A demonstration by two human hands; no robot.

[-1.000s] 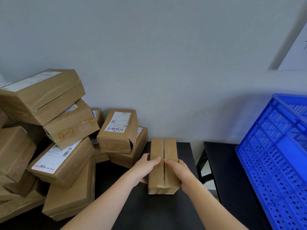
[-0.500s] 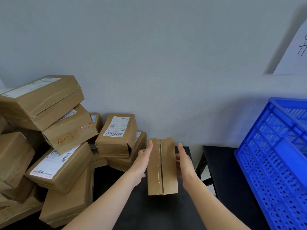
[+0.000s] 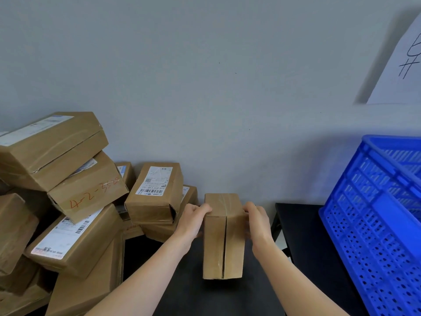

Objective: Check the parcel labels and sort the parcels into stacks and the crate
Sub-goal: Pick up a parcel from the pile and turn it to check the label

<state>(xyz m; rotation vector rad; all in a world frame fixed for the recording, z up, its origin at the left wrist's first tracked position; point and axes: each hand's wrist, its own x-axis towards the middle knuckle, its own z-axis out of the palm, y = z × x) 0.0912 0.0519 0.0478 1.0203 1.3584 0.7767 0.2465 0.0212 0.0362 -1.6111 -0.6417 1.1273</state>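
The parcel point(image 3: 224, 238) is upright over the dark desk point(image 3: 182, 293), between the box pile point(image 3: 75, 201) and the blue crate point(image 3: 364, 236), my left grip point(image 3: 193, 221) and right grip point(image 3: 256, 222) clasping its upper sides, likely to turn up its label.

- Head-worn, wide-angle, looking forward and down, close over the table point(image 3: 227, 299).
- Facing the wall point(image 3: 205, 87) at 12 o'clock; parcels point(image 3: 68, 197) at 9, crate point(image 3: 376, 236) at 3.

Orange "4-2-" marks one parcel point(image 3: 88, 190); a label point(image 3: 155, 181) reads "010-010-L30-121".
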